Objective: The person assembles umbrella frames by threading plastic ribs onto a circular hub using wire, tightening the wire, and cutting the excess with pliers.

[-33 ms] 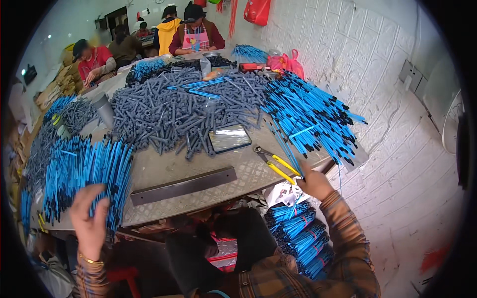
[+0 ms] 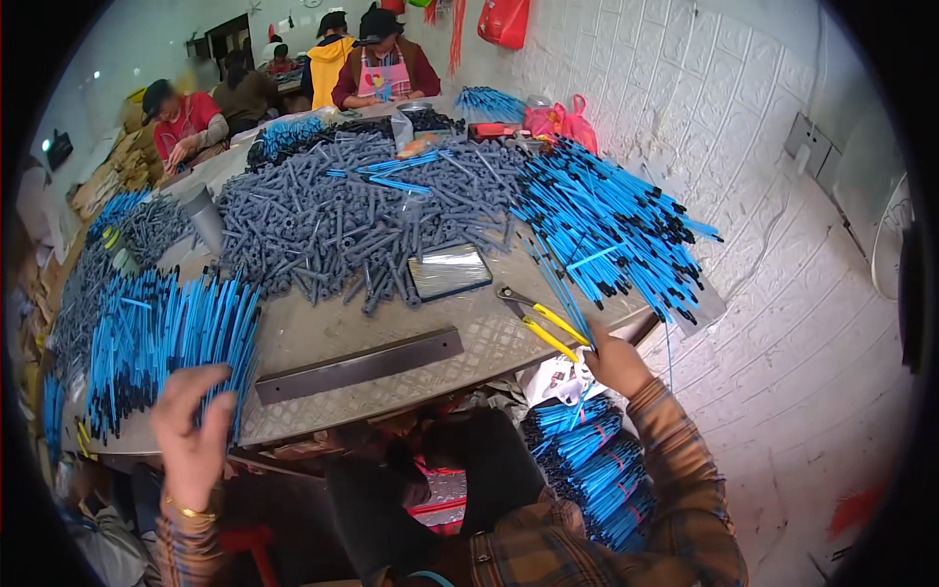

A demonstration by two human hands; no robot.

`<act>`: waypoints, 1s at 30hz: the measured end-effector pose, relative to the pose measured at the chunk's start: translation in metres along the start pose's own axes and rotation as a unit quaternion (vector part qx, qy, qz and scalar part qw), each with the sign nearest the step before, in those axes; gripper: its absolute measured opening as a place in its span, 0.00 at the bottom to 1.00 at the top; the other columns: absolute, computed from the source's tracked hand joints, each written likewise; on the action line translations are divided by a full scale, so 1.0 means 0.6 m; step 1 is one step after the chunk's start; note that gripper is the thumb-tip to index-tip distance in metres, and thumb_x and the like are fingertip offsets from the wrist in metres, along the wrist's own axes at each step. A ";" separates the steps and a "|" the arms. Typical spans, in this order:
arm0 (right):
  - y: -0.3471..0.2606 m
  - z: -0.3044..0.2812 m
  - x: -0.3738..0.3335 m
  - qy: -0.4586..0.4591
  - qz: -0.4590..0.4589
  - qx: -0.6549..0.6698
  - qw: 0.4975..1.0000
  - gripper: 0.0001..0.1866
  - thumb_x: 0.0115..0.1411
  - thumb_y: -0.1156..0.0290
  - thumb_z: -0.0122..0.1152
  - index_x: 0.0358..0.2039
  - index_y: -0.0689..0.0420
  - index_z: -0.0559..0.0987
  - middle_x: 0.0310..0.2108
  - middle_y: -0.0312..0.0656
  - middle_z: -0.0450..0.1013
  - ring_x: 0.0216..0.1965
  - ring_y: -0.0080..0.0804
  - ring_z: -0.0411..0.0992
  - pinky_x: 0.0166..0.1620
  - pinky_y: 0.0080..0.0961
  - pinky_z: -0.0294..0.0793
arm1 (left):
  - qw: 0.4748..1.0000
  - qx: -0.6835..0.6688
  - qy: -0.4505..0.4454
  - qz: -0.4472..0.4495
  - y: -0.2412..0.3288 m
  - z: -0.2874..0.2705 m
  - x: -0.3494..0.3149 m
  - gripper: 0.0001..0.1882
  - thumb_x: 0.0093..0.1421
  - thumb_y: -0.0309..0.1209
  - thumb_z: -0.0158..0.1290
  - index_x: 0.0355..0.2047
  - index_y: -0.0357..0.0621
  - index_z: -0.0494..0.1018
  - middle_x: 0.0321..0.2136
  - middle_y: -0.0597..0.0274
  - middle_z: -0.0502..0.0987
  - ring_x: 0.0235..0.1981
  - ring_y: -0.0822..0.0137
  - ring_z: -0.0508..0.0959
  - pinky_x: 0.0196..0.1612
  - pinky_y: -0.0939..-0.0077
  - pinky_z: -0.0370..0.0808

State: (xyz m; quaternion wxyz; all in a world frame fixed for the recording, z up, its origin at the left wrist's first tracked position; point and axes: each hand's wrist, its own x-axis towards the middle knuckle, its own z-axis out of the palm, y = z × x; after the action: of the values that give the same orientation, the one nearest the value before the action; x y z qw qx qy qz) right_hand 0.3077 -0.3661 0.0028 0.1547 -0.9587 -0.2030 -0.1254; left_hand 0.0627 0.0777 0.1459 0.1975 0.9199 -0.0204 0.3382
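My left hand [image 2: 194, 430] is raised at the near left edge of the table, fingers apart and nothing in it. It overlaps the near end of a pile of thin blue rods with black tips [image 2: 161, 333]; whether it touches them I cannot tell. At the right edge my right hand [image 2: 618, 362] is closed around a few thin blue rods [image 2: 559, 284], which point away from me toward a larger heap of blue rods [image 2: 611, 230]. Yellow-handled pliers [image 2: 538, 318] lie just left of that hand, jaws pointing away.
A dark metal bar [image 2: 362, 367] lies near the front edge. Beyond it are a flat wrapped block [image 2: 450, 272] and a wide heap of grey plastic plugs [image 2: 362, 210]. Bundled blue rods [image 2: 592, 470] are stacked below the table. Co-workers [image 2: 386, 73] sit at the far end.
My left hand has shifted slightly to the right. My right hand and the rods in it have hardly moved.
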 end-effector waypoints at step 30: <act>-0.086 -0.104 -0.087 -0.199 -0.388 0.288 0.852 0.22 0.57 0.77 0.50 0.53 0.50 0.70 0.34 0.45 0.70 0.27 0.37 0.72 0.27 0.26 0.71 | 0.696 -0.640 -0.271 -0.177 0.087 0.248 0.069 0.19 0.67 0.38 0.35 0.37 0.32 0.67 0.37 0.45 0.75 0.38 0.51 0.77 0.44 0.58 0.74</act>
State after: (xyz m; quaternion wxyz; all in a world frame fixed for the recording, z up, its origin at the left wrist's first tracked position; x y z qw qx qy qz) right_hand 0.2283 -0.3613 0.0573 0.3194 -0.7185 -0.6123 0.0820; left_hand 0.1767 -0.0228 0.0870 0.7811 0.6094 -0.1215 -0.0617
